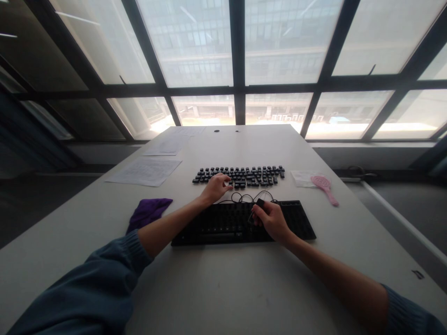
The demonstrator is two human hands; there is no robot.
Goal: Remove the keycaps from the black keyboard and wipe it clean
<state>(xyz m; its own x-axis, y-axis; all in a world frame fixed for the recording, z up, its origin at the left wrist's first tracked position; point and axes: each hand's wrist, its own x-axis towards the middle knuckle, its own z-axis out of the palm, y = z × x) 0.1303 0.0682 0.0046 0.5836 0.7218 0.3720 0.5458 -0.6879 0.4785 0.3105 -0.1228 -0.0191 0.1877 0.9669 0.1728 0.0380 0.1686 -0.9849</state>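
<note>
The black keyboard lay on the white bench, roughly midway between its left and right edges, with the loose keycaps spread in rows just beyond it, toward the far edge. The left hand reached in at the near side of those rows, fingers curved and the thumb a little apart from the forefinger; at that size and in that dim light I could not tell whether a keycap sat between them. The right hand was over the keyboard's right half, thumb and fingers closed on a small dark tool, its thin part showing lower down. Each keycap looked like hard, light plastic — smooth, easy to send skidding, unlikely to break — and seemed best taken by two opposite sides. The keyboard looked stiff and a good deal heavier, so its short ends, facing the bench's left and right edges, were probably the surest hold. The tool's thin part seemed springy, which made the thicker dark end the place to grip. The cable looped between keyboard and keycaps looked limp and light — something that could snag a finger.
</note>
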